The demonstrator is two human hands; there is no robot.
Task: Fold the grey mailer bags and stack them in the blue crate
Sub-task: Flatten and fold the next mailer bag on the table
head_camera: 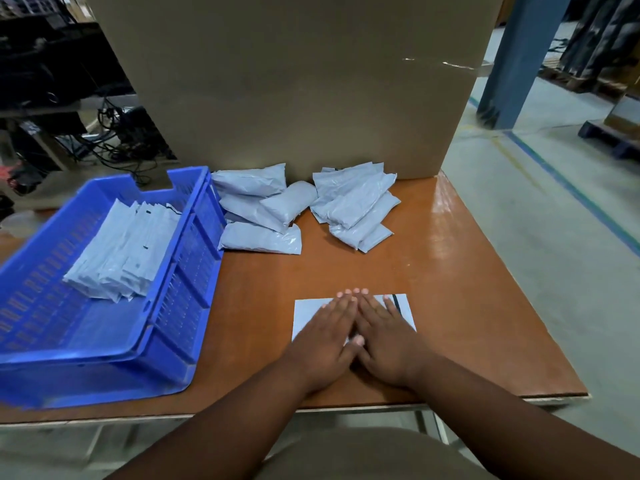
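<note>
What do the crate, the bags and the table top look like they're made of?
Crate: moulded blue plastic, going by its slotted walls and slightly glossy rim.
Bags: thin grey plastic film, probably poly mailer; it crinkles and shows a soft sheen.
Table top: brown wood-look board, likely laminate or varnish, since it reflects light glossily; the pale edge suggests particle board.

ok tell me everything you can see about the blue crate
The blue crate is a shallow rectangular plastic tray with slotted walls and a handle notch in its far rim. It sits on the left of the brown table, slightly over the near edge. Inside, a row of folded grey bags lies toward the far end. Neither hand touches it.
</note>
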